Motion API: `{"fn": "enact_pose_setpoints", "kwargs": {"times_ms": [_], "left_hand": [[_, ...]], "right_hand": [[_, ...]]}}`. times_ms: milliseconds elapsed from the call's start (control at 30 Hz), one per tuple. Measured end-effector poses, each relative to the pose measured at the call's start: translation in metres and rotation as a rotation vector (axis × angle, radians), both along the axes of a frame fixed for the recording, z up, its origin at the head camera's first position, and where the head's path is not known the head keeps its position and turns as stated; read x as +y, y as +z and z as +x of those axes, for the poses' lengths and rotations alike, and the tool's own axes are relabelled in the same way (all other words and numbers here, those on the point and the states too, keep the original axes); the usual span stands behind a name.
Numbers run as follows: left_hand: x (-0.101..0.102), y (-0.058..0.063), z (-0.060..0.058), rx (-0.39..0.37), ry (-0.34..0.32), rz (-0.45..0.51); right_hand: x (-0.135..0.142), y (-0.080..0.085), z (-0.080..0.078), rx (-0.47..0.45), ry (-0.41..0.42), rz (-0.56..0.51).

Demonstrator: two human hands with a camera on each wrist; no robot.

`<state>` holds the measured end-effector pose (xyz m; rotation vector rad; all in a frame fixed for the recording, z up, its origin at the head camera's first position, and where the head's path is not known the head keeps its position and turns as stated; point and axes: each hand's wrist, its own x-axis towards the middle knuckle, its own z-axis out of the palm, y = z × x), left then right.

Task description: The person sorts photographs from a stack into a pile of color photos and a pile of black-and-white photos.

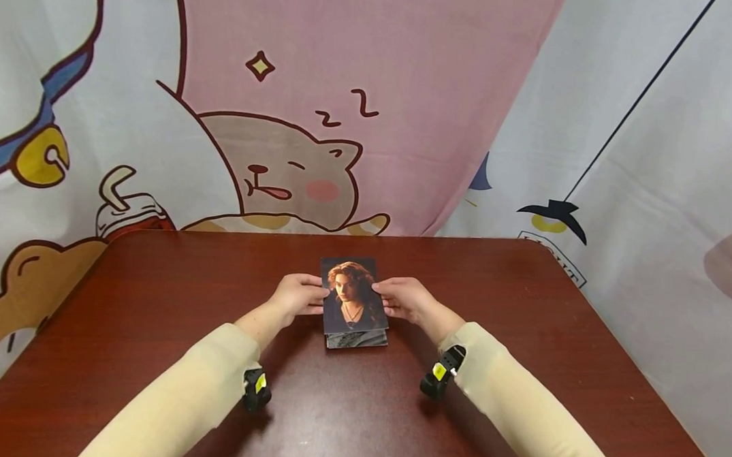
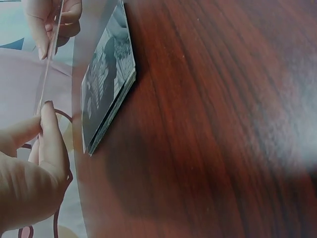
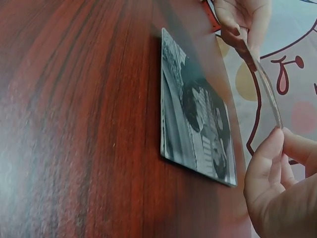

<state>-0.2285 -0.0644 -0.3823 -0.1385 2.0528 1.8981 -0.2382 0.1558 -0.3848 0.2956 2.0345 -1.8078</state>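
Note:
Both hands hold a colour portrait photo [image 1: 352,297] by its opposite side edges. The left hand [image 1: 297,296] pinches its left edge between thumb and fingers, and the right hand [image 1: 408,296] pinches its right edge the same way. In the wrist views the photo shows edge-on, raised above a small stack of photos with a black-and-white print [image 2: 106,74] on top. That stack [image 3: 195,119] lies flat on the table; in the head view only its near strip [image 1: 356,339] shows below the held photo, which hides the rest.
A dark red wooden table [image 1: 325,414] spreads under both arms. Behind it hangs a cloth backdrop [image 1: 396,70] with cartoon drawings, meeting the table's far edge. Black wrist cameras sit on both cream sleeves [image 1: 183,393].

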Motion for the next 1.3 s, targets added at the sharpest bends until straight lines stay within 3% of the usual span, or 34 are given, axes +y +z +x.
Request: {"fn": "enact_pose_setpoints", "kwargs": {"times_ms": [800,1300], "left_hand": [[-0.046,0.011,0.001,-0.040,0.057,-0.103],[-0.073,0.014,0.007,-0.049,0.052,-0.174]], "right_hand": [[-0.053,0.006,-0.006,-0.027,-0.037,-0.017],[-0.085,-0.003,-0.005,-0.019,-0.032,-0.033]]}}
